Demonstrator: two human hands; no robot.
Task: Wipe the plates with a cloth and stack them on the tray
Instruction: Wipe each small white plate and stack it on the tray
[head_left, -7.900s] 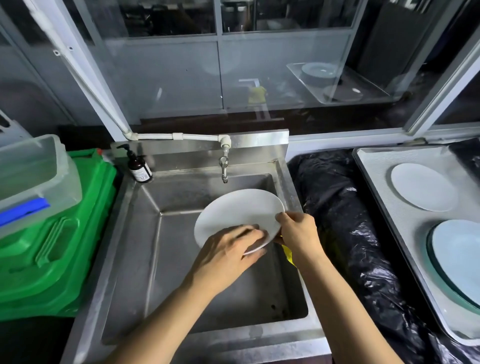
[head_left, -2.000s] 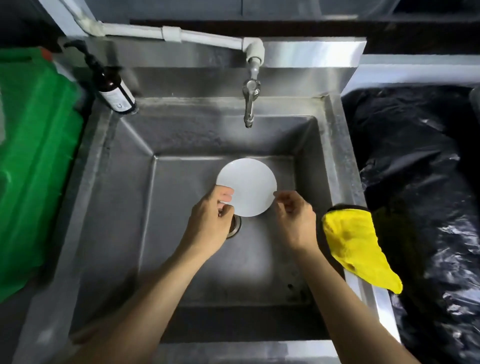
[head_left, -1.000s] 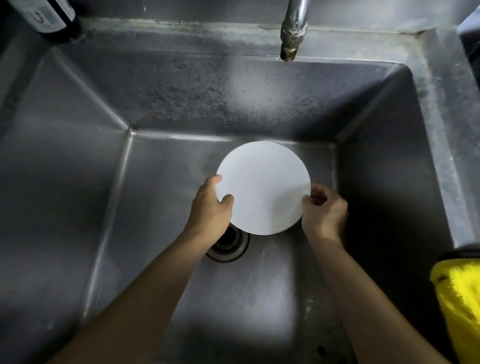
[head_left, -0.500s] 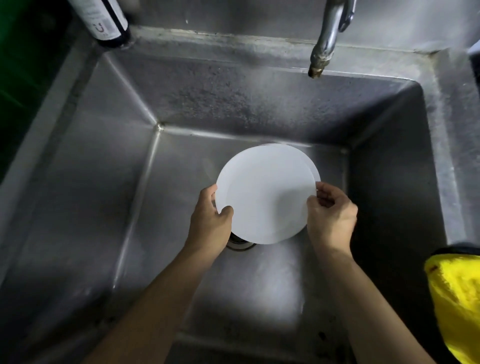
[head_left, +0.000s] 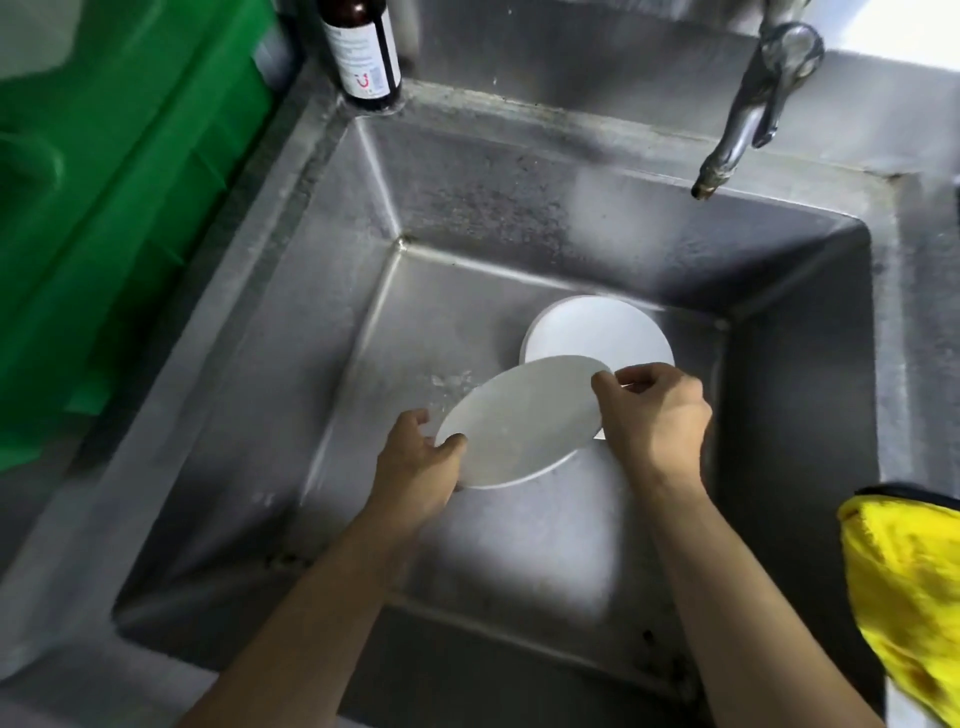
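At frame centre, left hand (head_left: 415, 467) and right hand (head_left: 655, 422) in curled pinches on opposite rims of tilted white plate (head_left: 519, 422).

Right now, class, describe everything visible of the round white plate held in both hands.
The round white plate is plain, smooth and flat, with faint specks. It is held tilted inside the steel sink. The left hand grips its lower-left rim, and the right hand pinches its upper-right rim. It overlaps a second white plate lying below it.
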